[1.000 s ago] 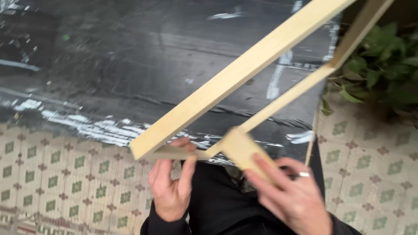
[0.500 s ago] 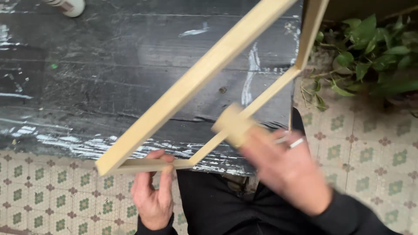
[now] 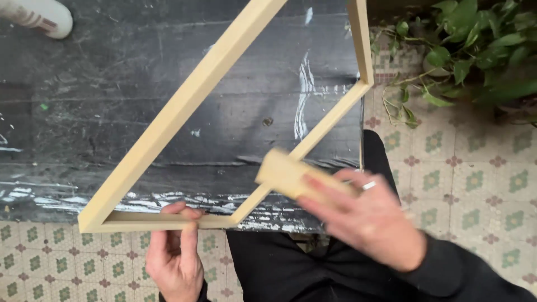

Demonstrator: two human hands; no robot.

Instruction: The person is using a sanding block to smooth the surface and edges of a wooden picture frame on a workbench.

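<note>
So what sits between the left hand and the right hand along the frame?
In the head view, only the wooden frame's bottom corner joint; left hand grips the bottom rail, right hand presses a small wooden block on the adjoining rail.

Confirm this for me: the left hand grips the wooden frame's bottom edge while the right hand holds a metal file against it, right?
Not quite. The head view shows the right hand holding a tan wooden block, not a metal file, against the wooden frame. The left hand does grip the frame's bottom edge.
</note>
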